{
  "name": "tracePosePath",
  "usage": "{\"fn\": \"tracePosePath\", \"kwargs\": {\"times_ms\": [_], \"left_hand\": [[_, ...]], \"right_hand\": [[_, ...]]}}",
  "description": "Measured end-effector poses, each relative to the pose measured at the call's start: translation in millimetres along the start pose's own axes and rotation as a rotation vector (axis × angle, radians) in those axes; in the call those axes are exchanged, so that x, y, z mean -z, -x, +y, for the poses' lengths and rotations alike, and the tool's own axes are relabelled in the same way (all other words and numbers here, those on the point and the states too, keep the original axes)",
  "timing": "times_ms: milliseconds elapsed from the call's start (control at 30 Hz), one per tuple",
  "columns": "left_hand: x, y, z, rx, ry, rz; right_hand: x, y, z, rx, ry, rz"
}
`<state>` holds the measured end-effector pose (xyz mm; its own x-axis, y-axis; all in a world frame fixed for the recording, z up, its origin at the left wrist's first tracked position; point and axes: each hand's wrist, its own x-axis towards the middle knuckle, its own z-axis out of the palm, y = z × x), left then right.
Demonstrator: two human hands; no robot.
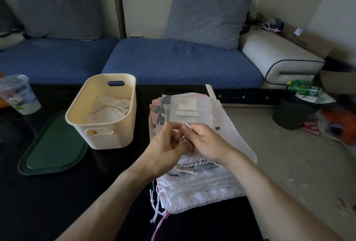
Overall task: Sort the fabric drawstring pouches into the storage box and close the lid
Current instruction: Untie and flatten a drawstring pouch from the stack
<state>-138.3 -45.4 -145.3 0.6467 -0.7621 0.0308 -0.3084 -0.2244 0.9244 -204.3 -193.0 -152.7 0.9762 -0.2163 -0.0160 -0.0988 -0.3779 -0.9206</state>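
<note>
- Closest to the camera are the two bare forearms, coming up from the bottom edge and meeting over the pile of pouches [200, 183], which lies on the dark worktop [57, 202].
- Left hand [165, 150]: fingers curled, pinching a thin white drawstring [182, 140] right in the middle of the pile.
- Right hand [206, 142]: also curled in, thumb and forefinger pinching the same white cord, so both hands are pressed close together, fingertips pretty much touching.
- The drawstring seems to belong to the sheer white pouch [189, 109] on top of the pile; it has a couple of small card labels showing through it.
- Peeking out from under that one on the left side of the pile is a printed pouch with a strawberry pattern [157, 108].
- At the near end of the pile, loose white cords and a pink cord [159, 219] hang off towards the camera.
- Cream storage box [104, 113] stands just left of the pile, lid off, with a few pale pouches [113, 106] already inside.
- Dark green lid [54, 150] lies flat on the worktop, further left of the pile, on the far side of the box and touching its corner.
- Clear plastic cup [18, 94] is well off to the left of the pile, at the frame edge.
- Behind the pile: a blue sofa [181, 61] with grey cushions.
- Right of the pile, on the floor, there's a black bin [292, 113] with a green bottle [302, 87] on top.
</note>
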Motion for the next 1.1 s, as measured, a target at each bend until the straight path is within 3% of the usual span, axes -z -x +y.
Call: {"fn": "tracePosePath", "kwargs": {"times_ms": [233,400,800,1100], "left_hand": [[1.6,0.7,2.0,-0.067,-0.089,-0.010],[6.0,-2.8,-5.2,-0.190,-0.363,0.103],[-1.7,-1.7,-0.3,-0.007,-0.319,0.153],[-2.2,-3.5,9.9,0.081,-0.019,-0.027]], "right_hand": [[-2.6,-0.7,-3.6,0.002,-0.072,0.006],[-1.6,-1.7,-5.0,-0.023,-0.039,0.056],[3.1,-1.9,-3.0,-0.100,-0.012,0.219],[-0.2,-1.0,-4.6,-0.100,0.041,0.301]]}}
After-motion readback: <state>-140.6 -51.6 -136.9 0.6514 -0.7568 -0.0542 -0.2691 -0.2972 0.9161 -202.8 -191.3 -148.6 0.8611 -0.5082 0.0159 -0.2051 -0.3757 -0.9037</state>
